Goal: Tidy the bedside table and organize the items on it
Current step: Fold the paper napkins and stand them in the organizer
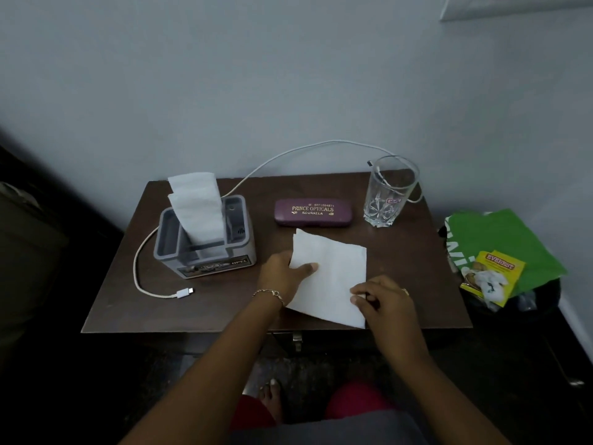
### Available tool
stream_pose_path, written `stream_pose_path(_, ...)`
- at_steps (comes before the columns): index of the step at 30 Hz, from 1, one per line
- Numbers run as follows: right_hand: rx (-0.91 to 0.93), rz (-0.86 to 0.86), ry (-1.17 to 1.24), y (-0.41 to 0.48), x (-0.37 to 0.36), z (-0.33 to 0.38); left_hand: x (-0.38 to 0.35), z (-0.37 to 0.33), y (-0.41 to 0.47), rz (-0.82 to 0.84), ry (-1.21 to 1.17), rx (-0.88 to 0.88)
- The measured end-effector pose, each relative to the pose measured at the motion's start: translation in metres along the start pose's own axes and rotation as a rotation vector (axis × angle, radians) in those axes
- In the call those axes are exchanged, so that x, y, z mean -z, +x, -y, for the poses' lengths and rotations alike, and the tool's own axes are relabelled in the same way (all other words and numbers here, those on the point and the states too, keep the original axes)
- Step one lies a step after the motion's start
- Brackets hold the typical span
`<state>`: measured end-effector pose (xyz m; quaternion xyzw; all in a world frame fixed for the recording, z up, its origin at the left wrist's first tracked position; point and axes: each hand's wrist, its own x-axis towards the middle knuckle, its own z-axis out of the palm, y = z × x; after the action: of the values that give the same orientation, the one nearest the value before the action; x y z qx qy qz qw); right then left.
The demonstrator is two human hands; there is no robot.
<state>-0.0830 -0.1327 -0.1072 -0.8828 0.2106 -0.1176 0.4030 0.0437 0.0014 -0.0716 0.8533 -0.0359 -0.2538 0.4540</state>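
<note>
A white paper napkin (333, 277) lies flat near the front of the brown bedside table (417, 284). My left hand (282, 276) grips its left edge, thumb on top. My right hand (383, 300) pinches its right edge near the front corner. A grey organizer box (205, 248) at the left holds folded white napkins (197, 207) standing upright. Behind the napkin lies a purple glasses case (313, 212). An empty clear glass (388, 191) stands at the back right. A white charging cable (141, 271) loops round the box, its plug (184, 293) lying on the table.
A black bin (529, 300) stands to the right of the table, holding a green bag (500, 242) and a yellow packet (492, 277). A pale wall rises right behind the table. Dark furniture stands at the left. My bare foot (271, 396) shows below the table's front edge.
</note>
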Motion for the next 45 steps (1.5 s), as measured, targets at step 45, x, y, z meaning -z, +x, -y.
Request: stream_pose_path(45,-0.190,-0.077,0.234,-0.026,-0.036,0.091,-0.021,0.027,-0.070,-0.225,-0.269,-0.233)
